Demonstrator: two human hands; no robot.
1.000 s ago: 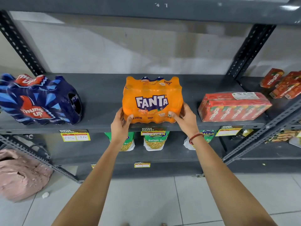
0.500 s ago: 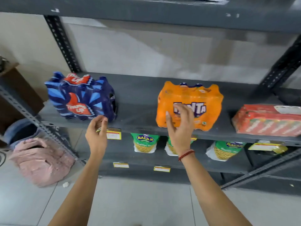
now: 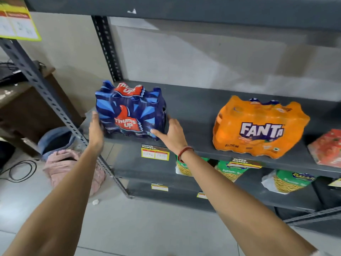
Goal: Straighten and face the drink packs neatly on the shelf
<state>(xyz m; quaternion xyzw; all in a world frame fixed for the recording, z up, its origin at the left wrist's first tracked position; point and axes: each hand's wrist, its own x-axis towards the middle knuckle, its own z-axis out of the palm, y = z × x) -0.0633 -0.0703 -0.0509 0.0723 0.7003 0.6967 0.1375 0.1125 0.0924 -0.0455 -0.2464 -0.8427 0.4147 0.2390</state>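
Both hands clasp the dark blue shrink-wrapped Thums Up pack (image 3: 130, 112) at the front edge of the grey metal shelf (image 3: 193, 106). The left hand (image 3: 96, 130) lies flat against its left side; the right hand (image 3: 170, 133), red thread at the wrist, cups its lower right corner. The orange shrink-wrapped Fanta pack (image 3: 258, 127) stands well to the right of the right hand, label forward.

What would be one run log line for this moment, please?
step: facing Thums Up pack | left hand: on its left side | right hand: on its right side | Fanta pack: upright, untouched | shelf
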